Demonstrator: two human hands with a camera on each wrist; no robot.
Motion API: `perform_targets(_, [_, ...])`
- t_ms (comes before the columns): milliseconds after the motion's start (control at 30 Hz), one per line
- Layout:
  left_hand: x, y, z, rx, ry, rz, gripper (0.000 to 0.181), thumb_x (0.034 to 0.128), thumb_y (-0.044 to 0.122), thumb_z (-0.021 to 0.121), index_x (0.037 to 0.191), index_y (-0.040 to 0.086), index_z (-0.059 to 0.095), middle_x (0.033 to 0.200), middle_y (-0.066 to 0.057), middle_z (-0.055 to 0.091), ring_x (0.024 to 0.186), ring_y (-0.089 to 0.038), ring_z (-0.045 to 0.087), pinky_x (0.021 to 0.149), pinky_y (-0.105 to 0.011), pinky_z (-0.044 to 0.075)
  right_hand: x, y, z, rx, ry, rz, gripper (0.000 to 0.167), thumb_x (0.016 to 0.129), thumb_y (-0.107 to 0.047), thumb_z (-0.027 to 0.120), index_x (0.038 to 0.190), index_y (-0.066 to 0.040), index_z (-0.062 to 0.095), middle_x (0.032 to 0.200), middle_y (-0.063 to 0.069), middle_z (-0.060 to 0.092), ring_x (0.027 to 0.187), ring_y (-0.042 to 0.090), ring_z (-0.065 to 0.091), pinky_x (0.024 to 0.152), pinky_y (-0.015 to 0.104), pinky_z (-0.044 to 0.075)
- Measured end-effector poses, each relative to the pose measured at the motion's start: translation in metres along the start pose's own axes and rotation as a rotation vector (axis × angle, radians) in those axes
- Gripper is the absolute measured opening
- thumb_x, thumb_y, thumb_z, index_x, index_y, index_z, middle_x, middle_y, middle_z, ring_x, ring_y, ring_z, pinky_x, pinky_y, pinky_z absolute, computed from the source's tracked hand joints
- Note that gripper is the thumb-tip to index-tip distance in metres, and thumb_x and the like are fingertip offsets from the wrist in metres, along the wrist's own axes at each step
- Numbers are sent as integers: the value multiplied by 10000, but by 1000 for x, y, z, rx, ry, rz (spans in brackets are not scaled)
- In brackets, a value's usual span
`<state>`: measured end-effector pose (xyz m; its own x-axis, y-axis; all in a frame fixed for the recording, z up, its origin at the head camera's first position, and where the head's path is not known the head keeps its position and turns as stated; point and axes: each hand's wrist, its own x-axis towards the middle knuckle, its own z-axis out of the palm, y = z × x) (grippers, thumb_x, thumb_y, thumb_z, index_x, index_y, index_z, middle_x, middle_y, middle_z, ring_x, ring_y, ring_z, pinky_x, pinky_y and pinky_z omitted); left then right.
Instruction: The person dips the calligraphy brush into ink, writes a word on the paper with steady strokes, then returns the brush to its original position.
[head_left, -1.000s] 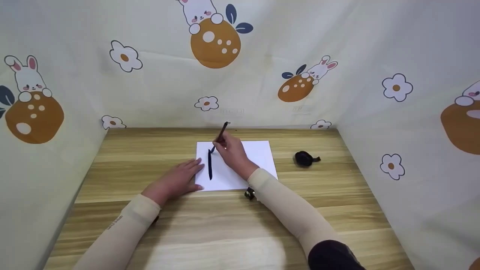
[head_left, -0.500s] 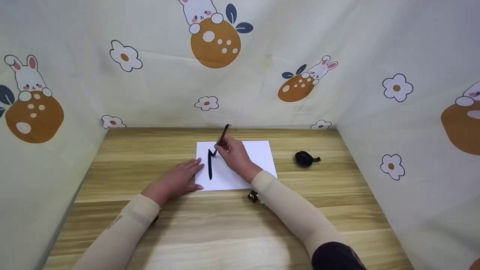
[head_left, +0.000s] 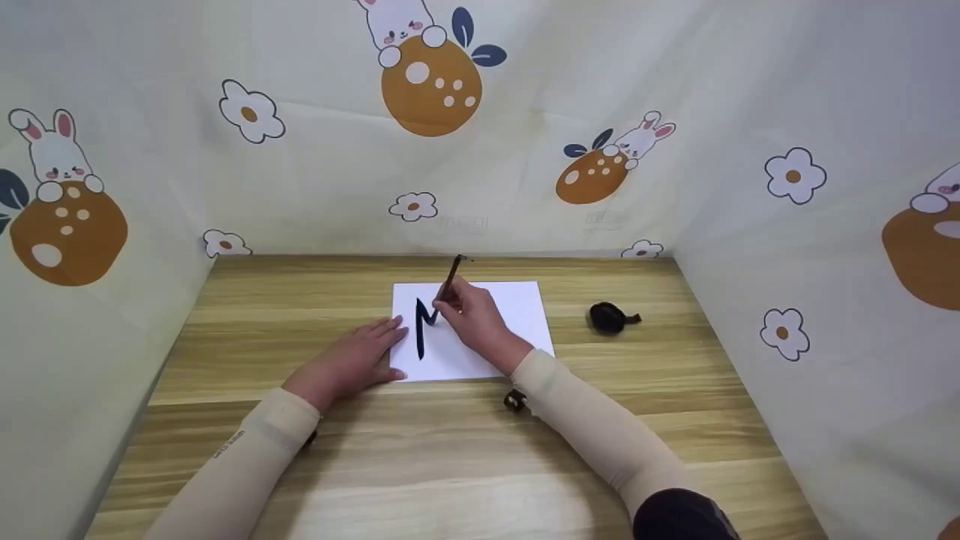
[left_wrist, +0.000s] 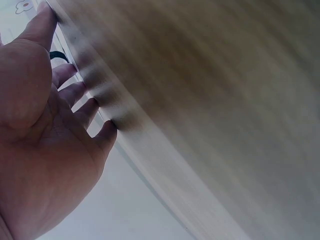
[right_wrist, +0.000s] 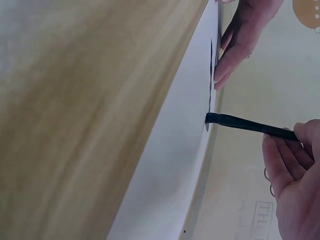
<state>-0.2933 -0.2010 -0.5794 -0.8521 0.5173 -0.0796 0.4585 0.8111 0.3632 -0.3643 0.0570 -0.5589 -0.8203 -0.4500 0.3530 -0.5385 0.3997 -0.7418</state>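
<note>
A white sheet of paper (head_left: 480, 352) lies on the wooden table and bears a black upright stroke (head_left: 420, 330) joined at its top to a slanting one. The right hand (head_left: 476, 319) pinches a dark brush (head_left: 451, 277) between thumb and fingers, its tip down on the paper; in the right wrist view the brush (right_wrist: 240, 123) touches the sheet (right_wrist: 175, 125). The left hand (head_left: 356, 360) rests with spread fingers on the paper's left edge. The left wrist view shows this hand (left_wrist: 55, 130) with its fingertips down on the surface.
A small black dish (head_left: 606, 319) with a short handle stands on the table (head_left: 637, 397) right of the paper. Patterned cloth walls (head_left: 525, 187) with rabbits and flowers enclose the back and both sides.
The right hand with the brush has moved down and slightly right, and the slanting black stroke has grown longer from the top of the upright one. The left hand has stayed in place.
</note>
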Motion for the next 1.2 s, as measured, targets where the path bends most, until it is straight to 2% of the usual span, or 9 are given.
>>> perform_targets(600, [1, -1, 3, 14, 26, 31, 819, 1064, 455, 738, 1659, -25, 446, 1751, -256, 356, 1610, -488, 336, 1276, -692, 305, -19, -7, -5, 33, -62, -2, 77, 1070, -93, 747, 1114, -69, 689, 1041, 33, 793, 977, 108, 764, 882, 251, 636])
perform_targets(1200, [0, -1, 1, -5, 11, 20, 811, 1073, 452, 729, 1671, -11, 435, 1764, -246, 340, 1625, -477, 313, 1289, -684, 285, -31, -17, -10, 17, -114, 4, 84, 1069, -114, 755, 1111, -82, 689, 1026, 26, 790, 972, 107, 768, 883, 257, 637])
